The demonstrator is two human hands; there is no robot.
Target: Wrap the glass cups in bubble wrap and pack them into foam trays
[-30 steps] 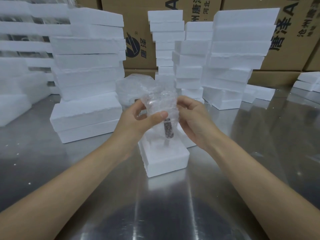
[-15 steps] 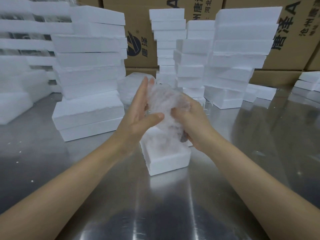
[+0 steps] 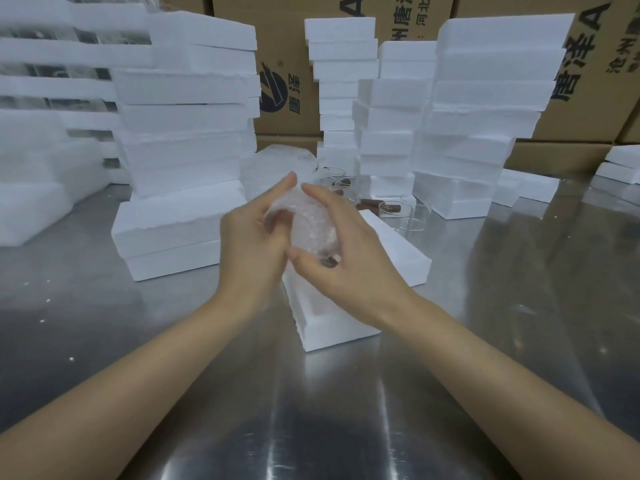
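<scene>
The left hand (image 3: 251, 251) curls round the bubble-wrapped glass cup (image 3: 304, 225), held just above the open foam tray (image 3: 346, 327). The right hand (image 3: 341, 254) pinches its other side. I would keep both grips firm, tucking loose wrap before lowering.

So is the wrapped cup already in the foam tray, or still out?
Out. The wrapped cup is held between left hand and right hand, above the foam tray.

A brushed steel table (image 3: 519, 341) filled the foreground, throwing back soft overhead glare; white crumbs speckled its left side. Brown cardboard cartons (image 3: 287, 64) with printed characters walled off the back.
</scene>
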